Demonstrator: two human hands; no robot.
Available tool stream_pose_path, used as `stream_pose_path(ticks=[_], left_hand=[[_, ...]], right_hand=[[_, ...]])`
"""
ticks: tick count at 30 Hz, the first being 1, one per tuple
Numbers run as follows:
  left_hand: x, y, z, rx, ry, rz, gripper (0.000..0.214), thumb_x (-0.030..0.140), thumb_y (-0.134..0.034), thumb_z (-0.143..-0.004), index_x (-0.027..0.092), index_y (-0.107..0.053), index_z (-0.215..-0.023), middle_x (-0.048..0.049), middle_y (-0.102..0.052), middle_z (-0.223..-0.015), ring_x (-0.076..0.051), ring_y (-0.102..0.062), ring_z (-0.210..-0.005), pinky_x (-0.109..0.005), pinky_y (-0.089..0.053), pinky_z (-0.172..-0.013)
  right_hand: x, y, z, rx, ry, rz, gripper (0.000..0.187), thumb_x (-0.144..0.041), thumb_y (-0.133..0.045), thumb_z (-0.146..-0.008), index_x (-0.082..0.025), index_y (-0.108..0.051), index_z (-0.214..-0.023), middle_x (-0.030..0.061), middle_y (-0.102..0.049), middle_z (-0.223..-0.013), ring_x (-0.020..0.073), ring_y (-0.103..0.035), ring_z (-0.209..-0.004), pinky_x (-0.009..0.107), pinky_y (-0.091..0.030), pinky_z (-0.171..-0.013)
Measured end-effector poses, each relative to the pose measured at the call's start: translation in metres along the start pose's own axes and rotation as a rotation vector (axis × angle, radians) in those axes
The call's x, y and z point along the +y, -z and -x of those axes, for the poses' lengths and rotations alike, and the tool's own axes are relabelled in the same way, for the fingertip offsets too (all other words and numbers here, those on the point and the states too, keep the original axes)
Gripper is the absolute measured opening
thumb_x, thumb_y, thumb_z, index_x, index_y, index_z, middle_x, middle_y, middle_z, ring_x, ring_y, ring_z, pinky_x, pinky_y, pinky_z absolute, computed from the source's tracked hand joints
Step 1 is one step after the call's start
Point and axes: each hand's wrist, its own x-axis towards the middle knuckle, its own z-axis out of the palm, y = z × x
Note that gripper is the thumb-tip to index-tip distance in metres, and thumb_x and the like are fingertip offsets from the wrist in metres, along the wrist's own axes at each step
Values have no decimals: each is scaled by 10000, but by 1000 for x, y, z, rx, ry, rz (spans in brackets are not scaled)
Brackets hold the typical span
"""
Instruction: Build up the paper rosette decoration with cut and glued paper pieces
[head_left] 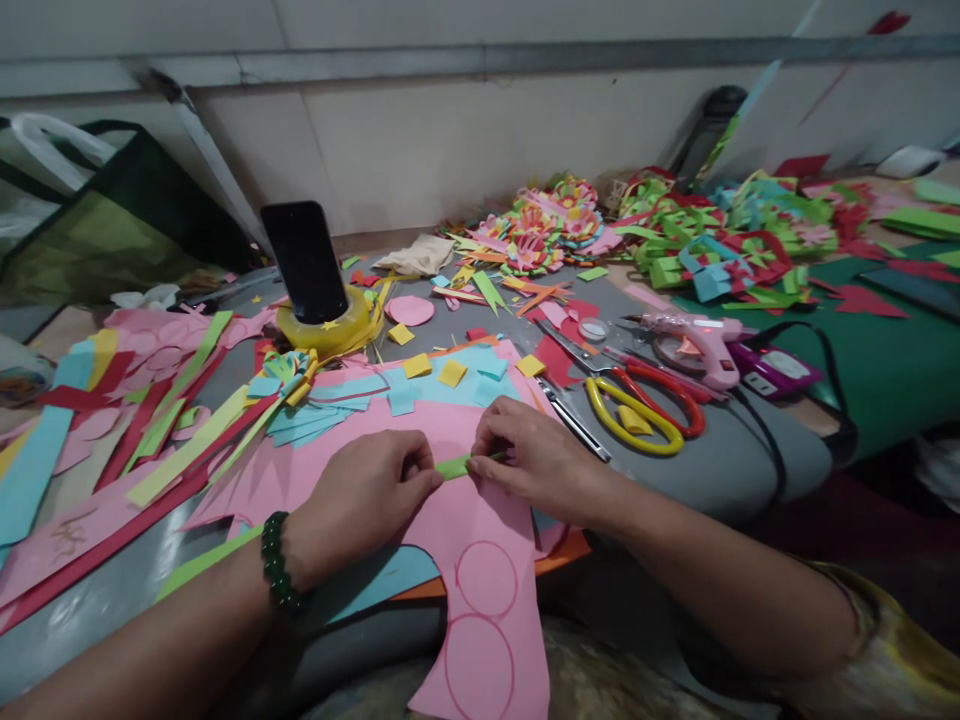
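A short green paper strip is stretched between my two hands, low over a large pink sheet. My left hand, with a dark green bead bracelet at its wrist, pinches the strip's left end. Thumb and fingers of my right hand close on the other end. Circles are drawn on the pink sheet's lower part. Just beyond my hands lie light blue paper pieces and small yellow squares.
Scissors with yellow and red handles, a craft knife and a pink glue gun lie right. A phone stands in a yellow tape roll. Paper flowers pile up behind; coloured strips spread left.
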Motion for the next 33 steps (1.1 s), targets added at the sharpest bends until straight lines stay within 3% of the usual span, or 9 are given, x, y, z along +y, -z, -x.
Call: stream_pose_path(ticks=[15, 21, 24, 27, 29, 33], left_hand=[[0, -3, 0, 15, -23, -94, 323, 405, -460, -869, 201, -508, -623, 7, -581, -610, -137, -463, -555, -276, -219, -505], [-1, -2, 0, 16, -20, -67, 155, 312, -517, -837, 216, -543, -718, 24, -588, -632, -145, -479, -574, -273, -240, -512], [-1, -2, 0, 29, -108, -54, 77, 250, -526, -841, 224, -591, -872, 12, -622, -731, -157, -521, -656, -274, -295, -567], [0, -4, 2, 46, -287, -141, 218, 215, -461, -898, 271, -631, -1023, -14, -617, -814, -172, -535, -755, -296, -316, -649], [1, -6, 4, 53, -374, -263, 264, 221, -425, -926, 306, -666, -993, -22, -596, -796, -181, -524, -759, -321, -300, -667], [2, -8, 7, 76, -403, -402, 261, 239, -445, -926, 307, -697, -932, -29, -583, -788, -178, -515, -743, -346, -276, -670]], right_hand=[[-1, 3, 3, -15, -9, -44, 106, -216, -600, -821, -160, -628, -735, 27, -538, -813, 139, -496, -742, 258, -387, -631], [-1, 3, 2, -21, -2, -19, 51, -179, -602, -800, -156, -614, -755, 24, -531, -810, 136, -496, -740, 252, -386, -630], [-1, 4, 2, -21, 10, -11, 35, -138, -590, -782, -166, -605, -797, 22, -540, -827, 139, -506, -758, 253, -395, -650], [-1, 5, 4, -11, 36, -14, 116, -90, -566, -769, -172, -604, -842, 26, -544, -849, 142, -515, -775, 258, -408, -677], [-1, 5, 6, -16, 58, -20, 165, -44, -543, -755, -172, -611, -832, 29, -545, -853, 140, -517, -772, 256, -411, -675], [3, 5, 8, -25, 120, -38, 209, -6, -527, -735, -180, -640, -768, 38, -559, -886, 140, -523, -784, 259, -415, -692]])
